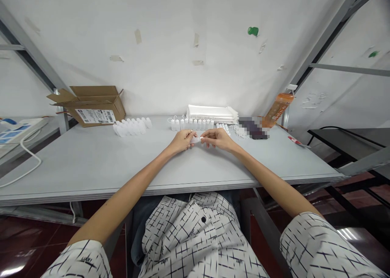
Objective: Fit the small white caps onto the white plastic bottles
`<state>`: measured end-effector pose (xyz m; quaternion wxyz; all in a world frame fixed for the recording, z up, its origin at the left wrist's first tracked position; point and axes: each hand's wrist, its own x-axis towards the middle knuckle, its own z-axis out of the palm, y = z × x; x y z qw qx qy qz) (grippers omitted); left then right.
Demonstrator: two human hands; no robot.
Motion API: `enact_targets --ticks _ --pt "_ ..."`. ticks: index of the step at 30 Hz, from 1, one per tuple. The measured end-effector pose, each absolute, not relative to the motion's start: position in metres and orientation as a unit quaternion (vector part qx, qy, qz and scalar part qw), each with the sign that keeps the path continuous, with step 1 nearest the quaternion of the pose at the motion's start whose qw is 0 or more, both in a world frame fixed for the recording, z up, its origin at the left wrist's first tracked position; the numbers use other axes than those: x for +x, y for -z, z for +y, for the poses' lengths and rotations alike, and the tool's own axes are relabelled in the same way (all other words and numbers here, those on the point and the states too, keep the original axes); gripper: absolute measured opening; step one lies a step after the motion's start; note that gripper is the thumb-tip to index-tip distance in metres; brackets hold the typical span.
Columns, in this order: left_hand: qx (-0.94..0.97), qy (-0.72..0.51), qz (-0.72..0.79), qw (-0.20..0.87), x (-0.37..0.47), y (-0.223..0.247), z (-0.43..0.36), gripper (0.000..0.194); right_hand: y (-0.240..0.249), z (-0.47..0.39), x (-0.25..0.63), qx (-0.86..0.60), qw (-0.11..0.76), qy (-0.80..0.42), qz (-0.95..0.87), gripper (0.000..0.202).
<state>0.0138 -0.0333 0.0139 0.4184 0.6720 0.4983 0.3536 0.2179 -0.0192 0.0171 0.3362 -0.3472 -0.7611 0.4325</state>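
Note:
Above the middle of the table (122,164), my left hand (182,141) is closed around a small white plastic bottle (195,140) that lies on its side. My right hand (219,139) pinches the bottle's right end, where a small white piece, perhaps a cap, sits between thumb and finger. Just behind the hands stands a row of small capped bottles (199,124). To the right of my right hand are several small white caps (224,127) and a heap of thin white pieces (240,132). Bottles without visible caps (131,127) stand grouped to the left.
An open cardboard box (100,103) is at the back left. White flat sheets or bags (210,112) lie against the wall. At the right are a dark blurred-out object (256,128), a leaning orange drink bottle (278,107) and a red-and-white packet (297,141).

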Motion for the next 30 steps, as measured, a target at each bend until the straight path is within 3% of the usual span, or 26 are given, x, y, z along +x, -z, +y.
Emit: enact_targets --ticks 9,20,30 --pt "0.708 -0.358 0.495 0.354 0.0137 -0.0122 -0.0342 0.027 -0.0152 -0.0202 0.2157 -0.359 0.297 -0.432 -0.772 0.042" --pt "0.707 -0.356 0.496 0.357 0.013 -0.0117 -0.0332 0.029 -0.0155 -0.0206 0.2151 -0.332 0.333 -0.459 -0.753 0.04" --pt "0.708 -0.351 0.497 0.358 0.0127 -0.0125 -0.0335 0.029 -0.0105 -0.02 0.2135 -0.363 0.283 -0.397 -0.794 0.048"
